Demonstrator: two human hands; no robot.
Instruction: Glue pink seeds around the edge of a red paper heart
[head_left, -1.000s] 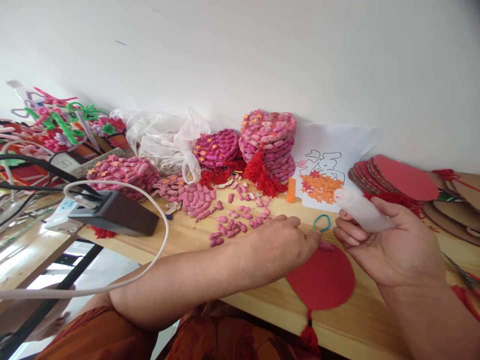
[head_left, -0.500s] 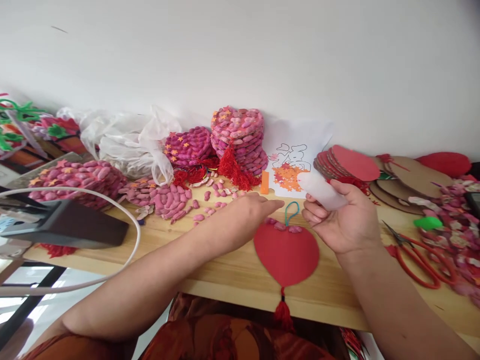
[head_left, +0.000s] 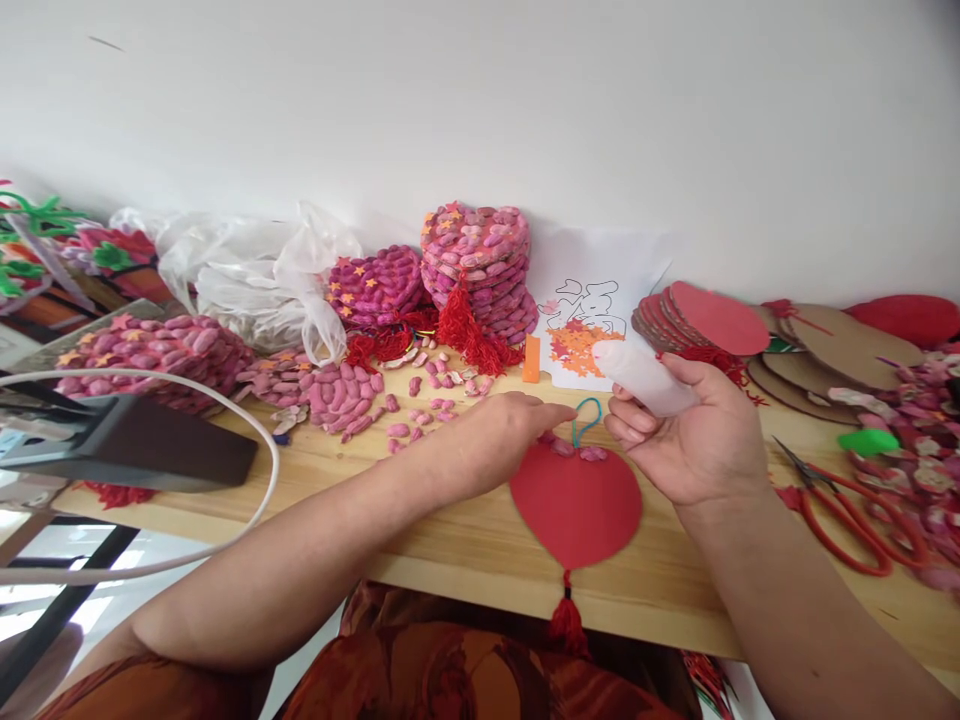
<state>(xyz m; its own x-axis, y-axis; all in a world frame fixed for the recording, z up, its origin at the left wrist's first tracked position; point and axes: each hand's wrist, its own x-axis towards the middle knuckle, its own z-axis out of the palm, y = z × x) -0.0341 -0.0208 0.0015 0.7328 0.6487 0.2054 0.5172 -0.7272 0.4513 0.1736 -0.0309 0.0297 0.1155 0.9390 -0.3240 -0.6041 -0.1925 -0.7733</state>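
Wood tabletop (head_left: 469, 555): L hand (head_left: 510, 432) at top of red heart (head_left: 577, 510), pinch unclear; R hand (head_left: 694, 435) wraps squeeze btl (head_left: 649, 380); best seat peanuts (head_left: 593, 454) snug

"What does the right hand (head_left: 694, 435) hold?"

"A white bottle (head_left: 652, 380), tilted."

"And the left hand (head_left: 510, 430)?"

"It's at the top of a red heart-shaped board (head_left: 576, 510), fingertips just beside the teal cord loop (head_left: 598, 412). I can't tell whether it grips anything."

"What's on the heart?"

"At least 2 pink peanut shells (head_left: 593, 454) along the top edge, and 1 red tassel (head_left: 568, 625) at the lower point."

"To the right?"

"Red-handled scissors (head_left: 840, 538) on the wooden table (head_left: 679, 600)."
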